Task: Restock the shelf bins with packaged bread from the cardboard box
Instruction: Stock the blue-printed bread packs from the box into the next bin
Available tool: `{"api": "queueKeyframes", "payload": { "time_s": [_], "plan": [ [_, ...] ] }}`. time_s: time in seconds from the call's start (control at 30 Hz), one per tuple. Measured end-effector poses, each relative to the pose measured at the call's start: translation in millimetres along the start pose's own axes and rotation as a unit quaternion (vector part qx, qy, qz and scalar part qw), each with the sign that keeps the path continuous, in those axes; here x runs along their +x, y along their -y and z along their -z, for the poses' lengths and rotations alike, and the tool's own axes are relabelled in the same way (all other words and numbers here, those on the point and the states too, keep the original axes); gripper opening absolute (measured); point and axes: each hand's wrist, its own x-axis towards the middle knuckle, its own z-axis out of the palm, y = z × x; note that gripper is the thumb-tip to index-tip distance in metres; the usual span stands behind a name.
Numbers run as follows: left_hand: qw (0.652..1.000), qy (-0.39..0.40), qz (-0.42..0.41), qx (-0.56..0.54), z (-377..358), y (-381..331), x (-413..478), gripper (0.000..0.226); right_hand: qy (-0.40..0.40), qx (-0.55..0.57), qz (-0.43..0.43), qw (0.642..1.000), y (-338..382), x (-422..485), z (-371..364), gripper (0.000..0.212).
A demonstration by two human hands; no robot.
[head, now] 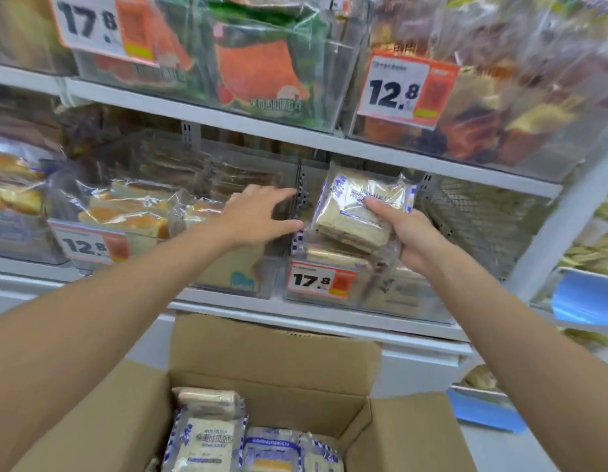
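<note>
My right hand (406,233) grips a clear, blue-and-white packet of sliced bread (357,206) over the clear shelf bin (391,298) that carries the 17.8 tag. Another such packet (333,255) lies in that bin below it. My left hand (261,216) reaches forward with spread fingers at the bin's left wall, holding nothing. The open cardboard box (272,376) stands below the shelf, with several more bread packets (207,437) inside.
A neighbouring bin (125,212) on the left holds orange-crusted bread behind a 12.8 tag. The upper shelf (295,134) carries bins of other packaged bread. A wire mesh basket (483,216) sits to the right, and blue items (585,298) lie at the far right.
</note>
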Motion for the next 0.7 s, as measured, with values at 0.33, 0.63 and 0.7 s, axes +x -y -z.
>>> {"api": "queueKeyframes", "payload": {
  "time_s": [0.33,0.63,0.7],
  "plan": [
    [0.998,-0.010,-0.052,0.036,-23.5,24.3,17.2,0.089,-0.063,-0.127,0.190,0.972,1.8,157.4,-36.9,0.089],
    [0.996,-0.044,-0.065,0.028,-30.1,27.8,16.7,0.086,-0.036,-0.237,0.157,0.958,2.8,194.8,-28.9,0.037],
    [0.996,-0.048,-0.066,0.029,-30.1,27.3,15.8,0.086,-0.060,-0.231,0.193,0.952,-1.3,199.0,-31.6,0.069]
  ]
}}
